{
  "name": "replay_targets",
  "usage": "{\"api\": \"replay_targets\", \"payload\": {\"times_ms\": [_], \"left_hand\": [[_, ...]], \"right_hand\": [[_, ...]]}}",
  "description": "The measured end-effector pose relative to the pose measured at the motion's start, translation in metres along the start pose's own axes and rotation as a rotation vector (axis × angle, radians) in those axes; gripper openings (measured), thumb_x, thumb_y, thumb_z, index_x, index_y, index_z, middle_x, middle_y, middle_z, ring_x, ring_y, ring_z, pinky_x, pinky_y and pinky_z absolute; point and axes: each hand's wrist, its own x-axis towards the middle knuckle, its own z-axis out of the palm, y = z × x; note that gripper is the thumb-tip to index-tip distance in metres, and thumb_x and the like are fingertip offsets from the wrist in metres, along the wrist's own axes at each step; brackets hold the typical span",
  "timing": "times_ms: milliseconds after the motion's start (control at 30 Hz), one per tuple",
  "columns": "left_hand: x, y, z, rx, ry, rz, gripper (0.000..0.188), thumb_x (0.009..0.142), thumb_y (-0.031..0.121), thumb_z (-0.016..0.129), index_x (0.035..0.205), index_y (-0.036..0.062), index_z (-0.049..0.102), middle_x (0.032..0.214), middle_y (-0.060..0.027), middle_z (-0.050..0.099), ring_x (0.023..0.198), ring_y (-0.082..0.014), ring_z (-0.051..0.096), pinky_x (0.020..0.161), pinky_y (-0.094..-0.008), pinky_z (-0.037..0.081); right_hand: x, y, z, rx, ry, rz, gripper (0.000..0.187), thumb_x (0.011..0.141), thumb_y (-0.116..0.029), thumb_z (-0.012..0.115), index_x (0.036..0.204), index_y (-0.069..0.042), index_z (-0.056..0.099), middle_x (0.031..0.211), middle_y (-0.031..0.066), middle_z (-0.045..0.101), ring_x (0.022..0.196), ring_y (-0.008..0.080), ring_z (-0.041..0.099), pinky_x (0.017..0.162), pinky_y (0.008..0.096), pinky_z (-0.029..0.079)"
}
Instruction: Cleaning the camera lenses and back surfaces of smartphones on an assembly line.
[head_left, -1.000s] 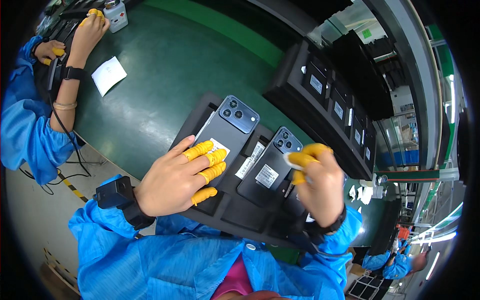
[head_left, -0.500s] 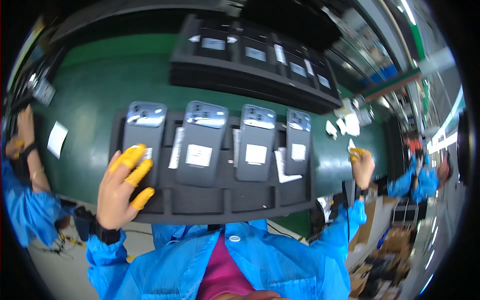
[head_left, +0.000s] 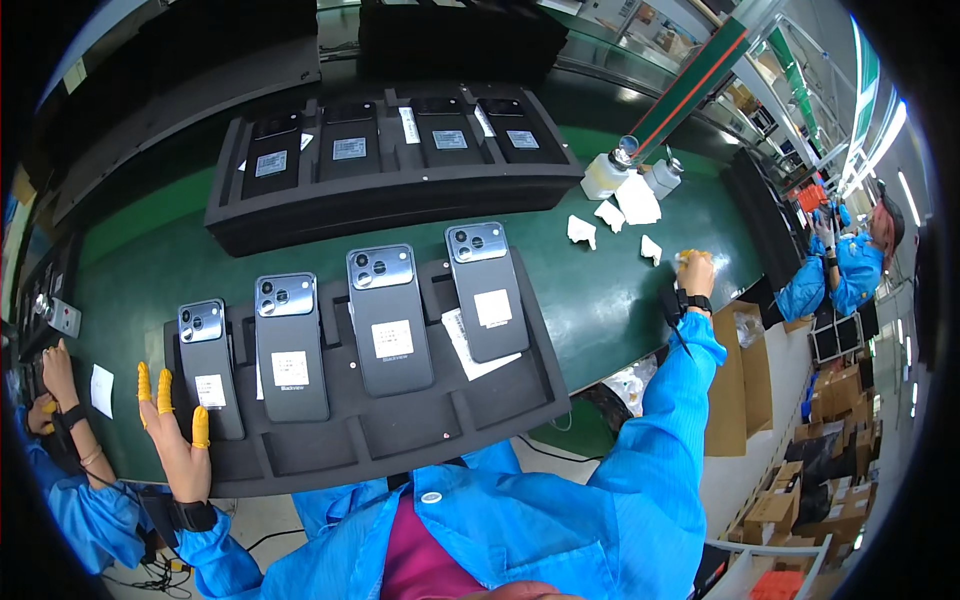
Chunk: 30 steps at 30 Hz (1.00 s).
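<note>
From the head view I see a green table [head_left: 590, 325], with boxes [head_left: 775, 505] stacked off to the right. Four phones [head_left: 388, 308] lie in a black tray [head_left: 345, 472]. The left hand [head_left: 183, 450] is released, fingers spread, by the leftmost phone [head_left: 207, 357]; the right hand [head_left: 697, 277] is curled near paper scraps [head_left: 580, 231], its grip too small to tell.

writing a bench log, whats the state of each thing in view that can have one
left hand: open, fingers spread
right hand: fingers bent, grip unclear
near phones: camera side up
near tray: loaded
far tray: loaded
white bottle: standing
white scraps: crumpled
cardboard box: open
</note>
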Motion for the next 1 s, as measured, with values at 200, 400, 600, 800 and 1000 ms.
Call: {"api": "replay_targets", "payload": {"times_ms": [200, 400, 600, 800, 1000], "left_hand": [[0.000, 0.004, -0.001, 0.021, 0.004, -0.035, 0.046, 0.087, 0.012, 0.058, 0.127, -0.0052, 0.044, 0.140, -0.0231, 0.034, 0.129, -0.0379, 0.032, 0.108, -0.0405, 0.024], [-0.007, -0.016, 0.007, 0.051, -0.032, -0.155, 0.048, 0.090, 0.017, 0.057, 0.130, -0.0050, 0.042, 0.133, -0.0270, 0.039, 0.124, -0.0412, 0.037, 0.106, -0.0415, 0.027], [-0.005, -0.019, 0.012, -0.042, -0.028, -0.256, 0.032, 0.089, 0.008, 0.057, 0.113, -0.0091, 0.046, 0.130, -0.0268, 0.043, 0.116, -0.0399, 0.046, 0.098, -0.0387, 0.037], [-0.009, -0.021, 0.006, -0.193, 0.065, -0.167, 0.025, 0.092, 0.005, 0.051, 0.114, -0.0080, 0.052, 0.111, -0.0190, 0.053, 0.102, -0.0303, 0.053, 0.091, -0.0312, 0.039], [-0.006, -0.016, 0.009, -0.238, 0.056, -0.194, 0.022, 0.093, 0.005, 0.051, 0.110, -0.0089, 0.050, 0.109, -0.0170, 0.053, 0.097, -0.0273, 0.052, 0.088, -0.0287, 0.039]], "right_hand": [[-0.015, -0.017, -0.030, 0.160, -0.160, -0.044, 0.047, 0.065, -0.005, 0.064, 0.111, -0.002, 0.057, 0.106, 0.0284, 0.057, 0.101, 0.0432, 0.055, 0.087, 0.0465, 0.045], [-0.072, -0.084, -0.078, 0.472, 0.047, -0.266, 0.032, 0.064, 0.012, 0.050, 0.094, 0.002, 0.057, 0.102, 0.0220, 0.058, 0.100, 0.0395, 0.052, 0.087, 0.0422, 0.042], [-0.125, -0.156, -0.097, 0.886, -0.122, -0.165, 0.026, 0.071, 0.011, 0.050, 0.093, 0.001, 0.060, 0.095, 0.0156, 0.062, 0.086, 0.0285, 0.062, 0.070, 0.0324, 0.050], [-0.136, -0.182, -0.077, 1.188, -0.224, 0.165, 0.029, 0.083, 0.007, 0.050, 0.111, 0.004, 0.058, 0.098, 0.0089, 0.064, 0.086, 0.0145, 0.060, 0.073, 0.0243, 0.047], [-0.133, -0.183, -0.078, 1.217, -0.225, 0.177, 0.028, 0.083, 0.005, 0.051, 0.109, 0.004, 0.060, 0.102, 0.0094, 0.064, 0.088, 0.0144, 0.060, 0.076, 0.0235, 0.046]]}}
